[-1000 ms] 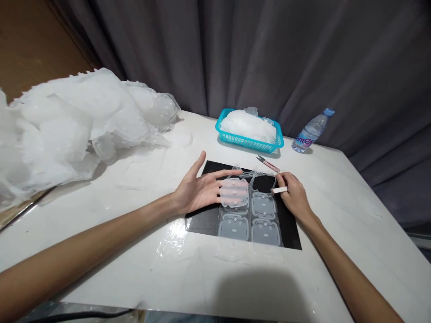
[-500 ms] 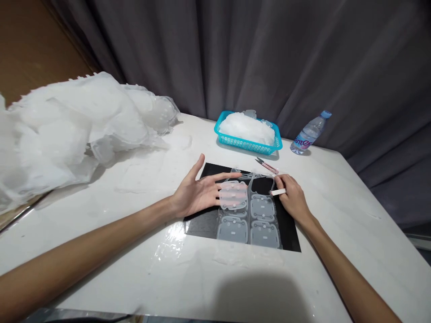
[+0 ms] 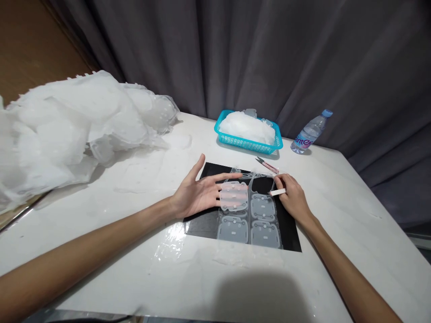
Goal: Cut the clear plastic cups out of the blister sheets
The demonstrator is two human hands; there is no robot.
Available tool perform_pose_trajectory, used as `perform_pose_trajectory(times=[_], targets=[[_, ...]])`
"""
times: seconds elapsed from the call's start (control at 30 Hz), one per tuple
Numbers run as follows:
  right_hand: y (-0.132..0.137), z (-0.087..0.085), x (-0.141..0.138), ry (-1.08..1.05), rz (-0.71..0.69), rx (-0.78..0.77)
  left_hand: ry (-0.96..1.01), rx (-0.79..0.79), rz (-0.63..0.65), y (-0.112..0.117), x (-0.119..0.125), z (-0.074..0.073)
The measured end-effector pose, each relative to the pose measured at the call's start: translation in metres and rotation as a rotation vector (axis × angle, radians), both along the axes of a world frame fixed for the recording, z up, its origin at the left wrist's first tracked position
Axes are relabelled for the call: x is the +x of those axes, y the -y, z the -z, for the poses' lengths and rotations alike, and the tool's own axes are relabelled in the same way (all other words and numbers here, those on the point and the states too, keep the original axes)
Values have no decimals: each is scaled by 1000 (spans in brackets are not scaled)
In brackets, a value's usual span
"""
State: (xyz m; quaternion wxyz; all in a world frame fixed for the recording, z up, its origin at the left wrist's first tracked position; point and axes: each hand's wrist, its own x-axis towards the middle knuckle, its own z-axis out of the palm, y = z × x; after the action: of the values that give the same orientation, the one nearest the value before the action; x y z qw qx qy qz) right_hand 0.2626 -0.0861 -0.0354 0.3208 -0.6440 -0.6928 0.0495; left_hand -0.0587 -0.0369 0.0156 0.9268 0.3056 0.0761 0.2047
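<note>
1. Fingers of the left hand (image 3: pixel 195 197) are spread apart, palm up, a translucent piece (image 3: pixel 233 202) being laid across them, apparently for flat support.
2. A white stick (image 3: pixel 278 192) is clamped in curled fingers of the right hand (image 3: pixel 293 196), beside the moulded sheet (image 3: pixel 264 233).
3. Contrast is seemingly given by the black mat (image 3: pixel 291 235) beneath.
4. Snips (image 3: pixel 270 168) are laid beyond on the tabletop (image 3: pixel 168 280), probably within easy reach.

Beyond my right hand (image 3: pixel 292 195), there's the bottle (image 3: pixel 315 127), purple letters (image 3: pixel 303 142) on its label (image 3: pixel 305 136), too blurred to read surely.
</note>
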Motion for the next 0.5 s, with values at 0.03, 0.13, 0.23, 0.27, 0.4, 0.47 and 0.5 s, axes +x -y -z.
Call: perform_pose_trajectory(times=[0.03, 0.13, 0.23, 0.27, 0.4, 0.47, 0.5], targets=[[0, 0, 0, -3, 0, 0, 0, 1, 0, 0, 0, 0], [-1, 1, 0, -6, 2, 3, 4, 0, 8, 0, -1, -1], [-1, 1, 0, -9, -1, 3, 6, 2, 1, 1, -1, -2], [-1, 1, -1, -9, -2, 2, 6, 6, -1, 1, -1, -2], [-1, 1, -1, -9, 2, -8, 1, 14, -2, 1, -1, -2], [0, 1, -1, -7, 4, -18, -6, 12, -4, 2, -1, -2], [0, 0, -1, -6, 5, -22, -8, 9, -6, 2, -1, -2]])
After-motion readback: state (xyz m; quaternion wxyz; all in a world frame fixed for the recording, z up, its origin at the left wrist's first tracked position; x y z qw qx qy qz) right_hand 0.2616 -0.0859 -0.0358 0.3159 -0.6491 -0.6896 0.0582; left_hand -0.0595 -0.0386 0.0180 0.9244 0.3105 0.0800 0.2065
